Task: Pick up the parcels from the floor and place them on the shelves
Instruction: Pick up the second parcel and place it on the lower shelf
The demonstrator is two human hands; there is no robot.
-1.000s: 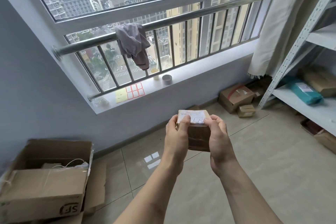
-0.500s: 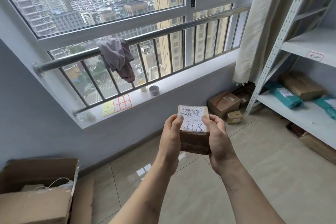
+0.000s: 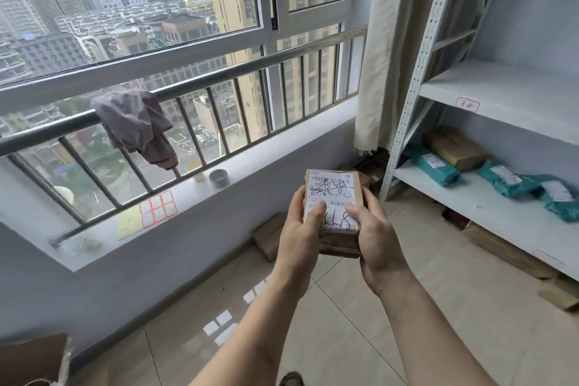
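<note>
Head view: a small brown parcel [image 3: 333,213] sits just right of centre, held up in front of the person with its white label facing the camera. The left hand [image 3: 302,230] clasps its left edge, fingers curled round the side and the thumb lying on the label. The right hand [image 3: 377,238] clasps the right edge the same way, thumb on the label's lower part. Both hands are closed on the parcel; it is off the floor and touches nothing else.

At three o'clock stands a metal shelf unit [image 3: 416,97]. Its middle shelf [image 3: 501,94] looks bare and carries a small tag on its front lip. The lower shelf [image 3: 488,200] already bears teal bags [image 3: 434,166] and a brown packet [image 3: 454,147]. More boxes [image 3: 268,235] lie on the floor near the wall, from five o'clock of the shelf post round to behind the hands. At ten o'clock a cloth [image 3: 134,125] hangs over the window rail [image 3: 200,81].

The step in hand appears to be reading the label before shelving. To do it well, I would keep the label level and both thumbs off the handwriting, match it against the shelf tags, then turn right and slide the parcel onto a bare patch, label outward, clear of the upright post and not pushing the bags.
</note>
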